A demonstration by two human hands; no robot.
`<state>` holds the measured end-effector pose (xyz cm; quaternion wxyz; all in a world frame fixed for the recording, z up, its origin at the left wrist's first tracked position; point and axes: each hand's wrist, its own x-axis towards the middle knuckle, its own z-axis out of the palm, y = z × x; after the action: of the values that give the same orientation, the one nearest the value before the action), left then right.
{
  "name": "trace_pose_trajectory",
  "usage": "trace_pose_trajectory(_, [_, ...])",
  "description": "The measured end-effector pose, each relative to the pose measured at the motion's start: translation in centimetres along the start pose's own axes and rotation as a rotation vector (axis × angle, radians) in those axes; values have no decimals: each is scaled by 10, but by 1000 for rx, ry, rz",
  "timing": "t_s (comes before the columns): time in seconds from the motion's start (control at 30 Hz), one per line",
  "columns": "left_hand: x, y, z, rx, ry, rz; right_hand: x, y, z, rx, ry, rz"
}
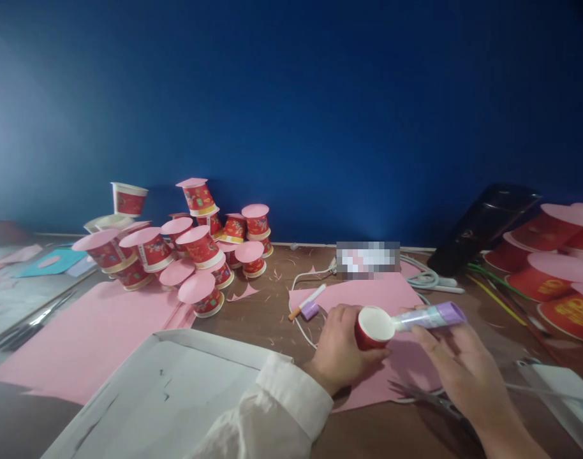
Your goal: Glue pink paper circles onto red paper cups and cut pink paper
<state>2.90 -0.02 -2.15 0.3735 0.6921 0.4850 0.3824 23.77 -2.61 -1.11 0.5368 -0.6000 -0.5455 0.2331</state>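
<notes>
Left hand, white sleeve: fingers wrapped around one red paper cup, thumb along its near side. I have the cup over the pink sheet, right of centre on the table, its pale round end turned up towards my camera; mouth or base, I cannot tell.

Right hand, bare wrist: fingers grasping one glue stick, clear tube with purple end, held nearly level. Its white tip is at the cup's edge; contact I cannot confirm.

Beyond the left hand: one purple cap, beside a white-and-orange pen.

Under the right hand: one pair of scissors, partly hidden.

Left side: a cluster of red cups, many topped with pink discs, some stacked; more pink paper; a second pair of scissors; a white box, near my left sleeve.

Right side: a black bottle, leaning; further red cups with pink discs, cut by the frame.

Behind: a blue wall. Brown table, strewn with pink scraps.
</notes>
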Motion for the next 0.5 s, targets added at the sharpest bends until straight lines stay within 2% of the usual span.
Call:
trace_pose_trajectory(0.27, [0,-5,4,-11,13,23,1,-14,-2,-88,112,-41])
trace_pose_trajectory(0.5, [1,-9,6,-19,18,43,2,-12,0,-103,29,-51])
